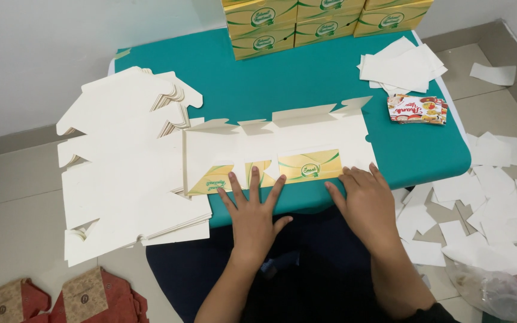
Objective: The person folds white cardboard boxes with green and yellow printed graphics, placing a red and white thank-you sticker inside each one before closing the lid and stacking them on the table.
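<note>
On the green table (306, 72), at its near edge: flat unfolded carton (276, 149), plain white inside face up, near flap folded over to show yellow-and-green print with an oval mark. Left hand (252, 206) pressed flat on that folded flap, fingers (254, 179) spread wide, holding nothing. Right hand (363, 200) flat on the carton's right end, fingers close together, palm down, nothing pinched. Left of the carton, touching it: tall stack of blank cartons (127, 173), overhanging the table edge, lower layers hidden. Beyond the carton, at the table's far edge: finished yellow-green boxes (324, 24), cut off by the frame top. Right of the carton: loose white sheets (399, 66) and a small colourful card pile (417, 109) with red and food pictures. On the floor right of the table: scattered white paper scraps (492, 197); crumpled clear plastic bag (498, 293), contents hard to make out. Bottom left: red-and-tan cloth (61, 299), partly cut off.
</note>
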